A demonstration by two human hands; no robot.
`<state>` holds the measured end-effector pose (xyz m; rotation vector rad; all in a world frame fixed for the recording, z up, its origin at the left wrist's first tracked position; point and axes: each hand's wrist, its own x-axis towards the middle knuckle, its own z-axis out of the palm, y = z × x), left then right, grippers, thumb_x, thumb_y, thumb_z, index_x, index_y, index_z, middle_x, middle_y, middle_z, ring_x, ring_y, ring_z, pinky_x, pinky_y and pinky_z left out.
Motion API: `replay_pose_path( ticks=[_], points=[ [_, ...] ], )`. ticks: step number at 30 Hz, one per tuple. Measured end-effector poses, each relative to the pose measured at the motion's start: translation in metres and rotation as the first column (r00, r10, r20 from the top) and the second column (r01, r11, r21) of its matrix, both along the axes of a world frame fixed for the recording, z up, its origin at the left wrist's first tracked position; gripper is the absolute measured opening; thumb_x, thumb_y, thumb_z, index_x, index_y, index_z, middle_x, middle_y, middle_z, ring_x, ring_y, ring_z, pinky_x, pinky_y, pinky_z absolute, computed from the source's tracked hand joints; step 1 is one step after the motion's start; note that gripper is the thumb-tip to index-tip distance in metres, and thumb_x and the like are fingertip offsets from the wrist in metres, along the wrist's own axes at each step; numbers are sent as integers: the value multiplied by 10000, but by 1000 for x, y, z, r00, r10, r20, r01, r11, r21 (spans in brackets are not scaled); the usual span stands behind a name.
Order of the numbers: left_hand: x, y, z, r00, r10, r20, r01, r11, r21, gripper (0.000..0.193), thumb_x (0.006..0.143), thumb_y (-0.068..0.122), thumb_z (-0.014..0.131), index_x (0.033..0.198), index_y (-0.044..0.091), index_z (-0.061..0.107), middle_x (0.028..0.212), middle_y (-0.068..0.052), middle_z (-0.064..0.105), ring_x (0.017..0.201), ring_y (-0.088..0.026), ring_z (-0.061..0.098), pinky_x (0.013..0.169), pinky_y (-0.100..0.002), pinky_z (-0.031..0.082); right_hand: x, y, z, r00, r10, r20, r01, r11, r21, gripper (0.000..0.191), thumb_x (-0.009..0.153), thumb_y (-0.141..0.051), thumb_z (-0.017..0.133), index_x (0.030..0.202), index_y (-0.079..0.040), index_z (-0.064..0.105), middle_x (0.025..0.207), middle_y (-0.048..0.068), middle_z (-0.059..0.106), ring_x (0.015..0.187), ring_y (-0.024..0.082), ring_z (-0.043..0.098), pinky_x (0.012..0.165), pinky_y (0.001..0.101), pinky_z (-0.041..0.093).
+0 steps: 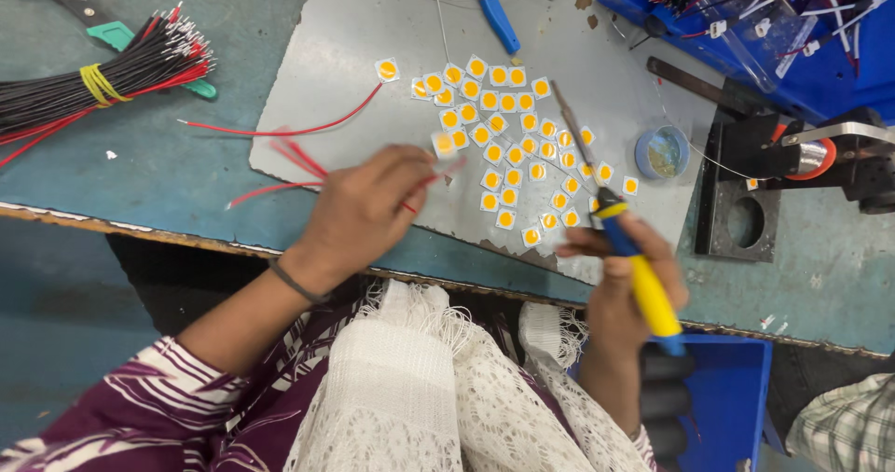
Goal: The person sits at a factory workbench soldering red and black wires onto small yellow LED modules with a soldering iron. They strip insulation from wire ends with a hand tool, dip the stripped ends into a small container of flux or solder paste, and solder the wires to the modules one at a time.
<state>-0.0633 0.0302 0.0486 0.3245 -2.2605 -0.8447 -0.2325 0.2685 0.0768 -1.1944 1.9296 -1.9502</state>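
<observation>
My left hand [368, 206] pinches a short red wire [431, 180] together with a small square chip with a yellow centre [444, 144], held just above the grey mat [373, 52]. My right hand [623, 281] grips a soldering iron with a yellow and blue handle [643, 281]; its thin tip [569, 118] points up across the mat. Several more yellow-centred square chips [508, 141] lie spread on the mat between the hands. Loose red wires [289, 155] lie at the mat's left edge.
A bundle of black and red wires tied with a yellow band [93, 85] lies at the left. A small round blue tin [663, 152] and a black metal fixture [746, 192] stand at the right. Blue trays [820, 71] of parts are at the top right, blue-handled tools [494, 10] at the top.
</observation>
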Motion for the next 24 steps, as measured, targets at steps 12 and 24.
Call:
replay_pose_path(
  ticks=[12,24],
  points=[
    [-1,-2,2,997,61,-51,-56,993,100,140,906,20,726,1043,-3,712,1204,-143,694,1002,-312,714,840,-369,574,33,-50,-28,934,130,-332,-11,941,338,406,956,105,613,1307,-68,503,1327,202,696,1125,268,765,957,334,615],
    [-2,-7,-9,991,-104,-85,122,965,234,175,874,-7,716,1049,-1,720,1085,-122,708,882,-247,729,734,-313,576,29,-74,-28,874,89,-477,138,897,421,557,819,-20,833,1303,-102,570,1076,67,706,940,256,678,880,380,537]
  ],
)
